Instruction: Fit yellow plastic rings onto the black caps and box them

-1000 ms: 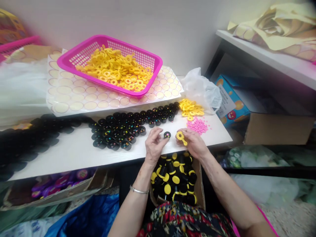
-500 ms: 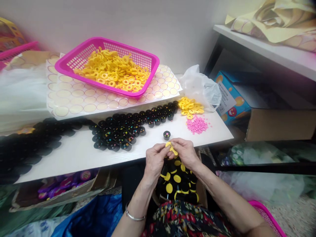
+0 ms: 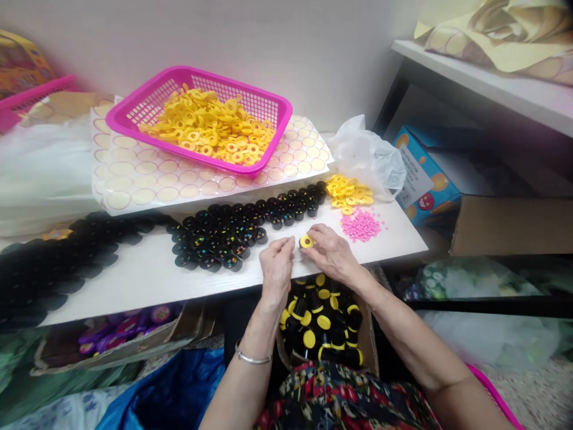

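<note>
My right hand (image 3: 332,254) pinches a round yellow lid with a hole in its middle (image 3: 307,241) between thumb and fingers. The lid sits on or just over a small black cup, of which only a dark edge shows below it. To its left, my left hand (image 3: 276,263) is closed with fingertips pressed together; what it holds, if anything, is hidden. Black cups with coloured bits inside (image 3: 233,261) stand in rows on the white table (image 3: 147,289). Pink beads (image 3: 360,226) and yellow lids (image 3: 348,192) lie in piles right of my hands.
A pink basket (image 3: 287,119) of yellow ring pieces rests on sticker sheets (image 3: 168,194) at the back. Below the table edge, a box (image 3: 369,340) holds black cups with yellow lids. A clear plastic bag (image 3: 367,152) and a blue carton (image 3: 427,179) are at the right.
Both hands have moved forward from the table edge to the single black cup. My right hand has brought the yellow lid to it, and my left hand has let go of that lid.
</note>
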Demonstrator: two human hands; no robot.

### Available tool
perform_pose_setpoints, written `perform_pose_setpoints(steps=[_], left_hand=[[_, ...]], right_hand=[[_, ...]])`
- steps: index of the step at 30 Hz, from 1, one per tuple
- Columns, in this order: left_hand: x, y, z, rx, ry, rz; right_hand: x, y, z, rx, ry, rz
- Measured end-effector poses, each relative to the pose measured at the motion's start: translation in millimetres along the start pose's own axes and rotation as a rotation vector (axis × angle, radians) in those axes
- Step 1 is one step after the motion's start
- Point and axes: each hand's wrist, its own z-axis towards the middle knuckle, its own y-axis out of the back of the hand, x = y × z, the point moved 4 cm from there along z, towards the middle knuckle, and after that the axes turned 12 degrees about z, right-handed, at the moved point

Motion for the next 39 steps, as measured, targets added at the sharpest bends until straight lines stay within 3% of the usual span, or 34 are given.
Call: perform_pose_setpoints(steps=[5,9,14,17,20,31,39], left_hand=[[11.3,-9.7,15.4,0.072,-0.008,0.071],[11.7,-16.9,20.5,0.099,-0.100,0.138],[14.9,-18.2,25.5,0.102,-0.150,0.210],[17.7,-18.7,26.2,0.079,-0.131,0.224],[19.3,-21.4,24.0,0.059,-0.099,0.188],[22.4,-29.5,24.1,0.067,0.038,0.024],[17.4,-27.1,25.1,0.154,0.033,0.059]], right_hand=[[-3.8,-4.6,10.3,0.118,-0.066,-0.087],[-7.2,-4.9,14.3,0.161,-0.140,0.037],[-20.2,-9.8,18.8,0.097,-0.239,0.468],[-34.1,-20.3,19.4,-0.011,-0.449,0.773],[-41.8,-31.0,17.8,-0.108,-0.639,0.923],[-54.4,-46.5,16.7,-0.273,-0.704,1.043],[-46.2,-42.3,18.7,-0.265,-0.712,1.083]])
